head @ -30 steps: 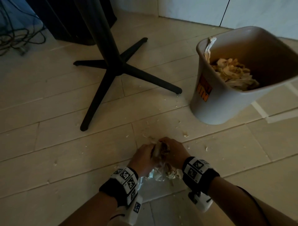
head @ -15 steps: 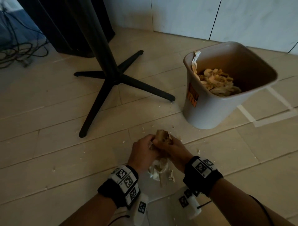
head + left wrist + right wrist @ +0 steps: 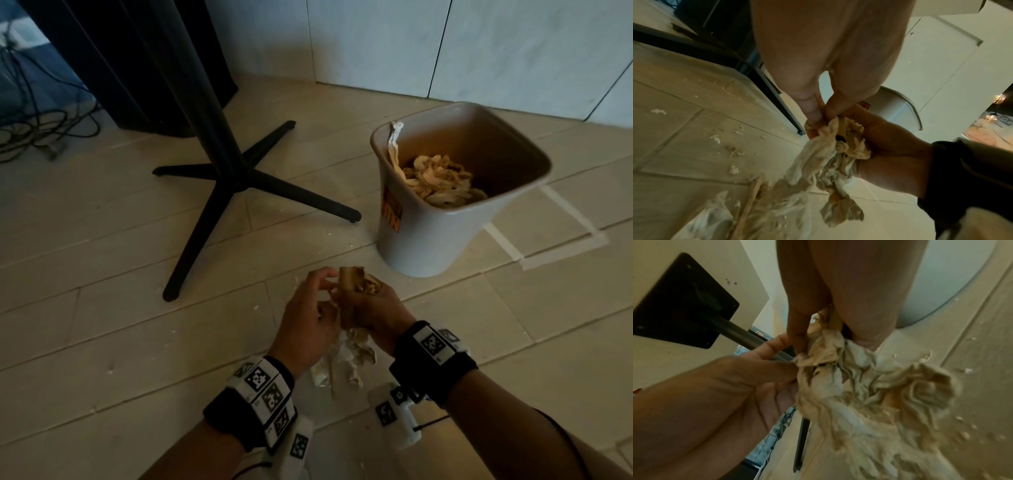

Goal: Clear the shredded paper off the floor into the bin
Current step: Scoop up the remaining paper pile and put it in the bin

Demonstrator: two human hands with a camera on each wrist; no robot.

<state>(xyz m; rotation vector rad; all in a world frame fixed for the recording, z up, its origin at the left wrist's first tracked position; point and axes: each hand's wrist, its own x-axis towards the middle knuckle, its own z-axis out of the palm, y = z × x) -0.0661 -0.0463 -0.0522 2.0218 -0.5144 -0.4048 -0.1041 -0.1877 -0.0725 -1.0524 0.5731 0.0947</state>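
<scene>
Both hands hold one bundle of shredded paper (image 3: 356, 282) above the floor, just in front of the bin. My right hand (image 3: 371, 296) grips the bundle from the right, fingers curled round it (image 3: 834, 340). At its top left edge, my left hand (image 3: 327, 277) pinches it between thumb and fingers (image 3: 820, 116). A ragged tail of paper (image 3: 352, 356) hangs below the hands. The grey bin (image 3: 431, 240) stands upright to the far right, with shredded paper (image 3: 442, 181) inside and one strip (image 3: 394, 144) draped over its rim. Small scraps (image 3: 733, 151) dot the floor.
A black table pedestal with a cross-shaped foot (image 3: 236, 178) stands to the far left of the hands; one leg ends near the bin. Cables (image 3: 34, 130) lie at the far left. White tape lines (image 3: 565, 212) mark the floor by the bin, with a tiled wall (image 3: 479, 51) behind.
Both hands have lifted the paper bundle off the floor and carried it a little towards the bin. The left hand's fingers have loosened to a pinch at the bundle's top.
</scene>
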